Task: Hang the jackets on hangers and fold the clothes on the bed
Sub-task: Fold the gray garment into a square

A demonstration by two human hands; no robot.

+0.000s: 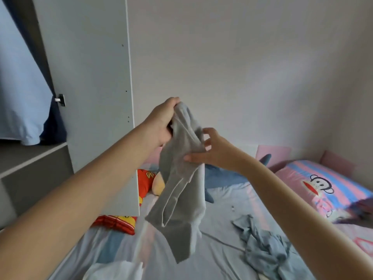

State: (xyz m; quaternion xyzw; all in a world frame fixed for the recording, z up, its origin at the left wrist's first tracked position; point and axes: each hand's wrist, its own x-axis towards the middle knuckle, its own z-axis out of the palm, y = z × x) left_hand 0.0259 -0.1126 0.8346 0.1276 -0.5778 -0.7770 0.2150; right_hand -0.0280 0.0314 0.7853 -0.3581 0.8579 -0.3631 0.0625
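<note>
Yellow lettering is being shown on the red plush toy at centre left, but it is too small and too far cut off to be read. A cartoon monkey face is being displayed on the pink-and-blue striped pillow at the right.

The toy is being partly covered by the pale wardrobe panel and by the grey garment. A blue plush shape behind the garment is being half hidden, and what it is cannot be told. A dark blurred thing is being cut off by the right edge, and a white cloth by the bottom edge.

The grey garment is being held up at the centre of the frame, above the bed and clear of its sheet. Its bunched top is being gripped by the left hand, with the fingers curled tightly round the cloth. Lower and to the right, its edge is being pinched by the right hand, with the thumb pressed on the front and the fingers curled at the edge. The cloth is hanging in long folds with pale seams running down it; its kind cannot be told.

A crumpled blue garment is lying on the sheet at lower right, and a light blue garment is hanging at upper left.
</note>
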